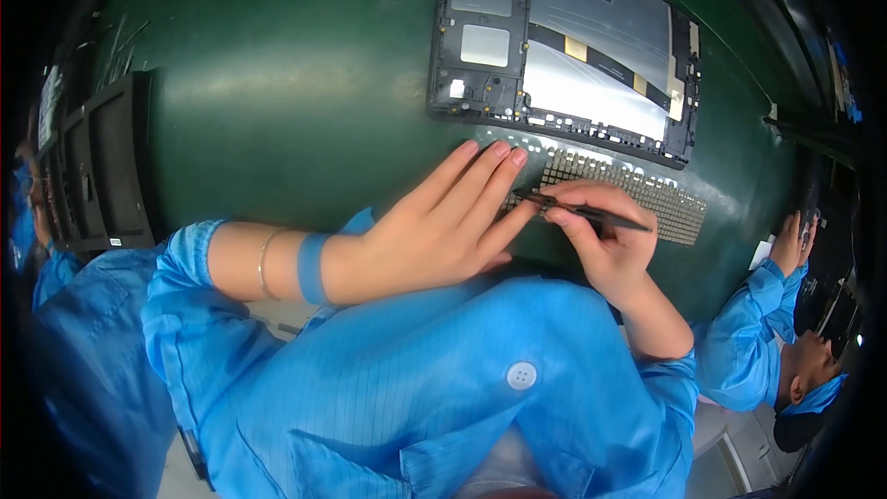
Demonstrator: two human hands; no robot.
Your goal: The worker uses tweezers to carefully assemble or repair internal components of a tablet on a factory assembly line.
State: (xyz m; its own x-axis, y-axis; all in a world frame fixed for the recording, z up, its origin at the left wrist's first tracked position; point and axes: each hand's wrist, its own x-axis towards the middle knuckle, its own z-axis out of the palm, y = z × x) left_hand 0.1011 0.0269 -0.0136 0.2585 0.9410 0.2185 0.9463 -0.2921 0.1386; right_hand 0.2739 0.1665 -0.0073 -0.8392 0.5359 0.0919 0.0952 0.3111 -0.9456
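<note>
My right hand [612, 238] is closed around a pair of black tweezers [591, 212], whose tips point left. They reach the left part of a clear sheet of small grey-brown pads [661, 206] in tight rows. My left hand [443, 217] lies flat with its fingers stretched out, fingertips at the sheet's left end; its index finger is close to the tweezer tips. Whether a pad sits between the tips is too small to tell. Just beyond the sheet lies an opened tablet-like device [591, 92], with a black frame and silver inner surface.
A black compartmented tray [109, 162] stands at the left on the green tabletop [277, 65]. At the right a co-worker in blue [753, 342] holds a small object near the table edge. Part of another person in blue shows at the far left.
</note>
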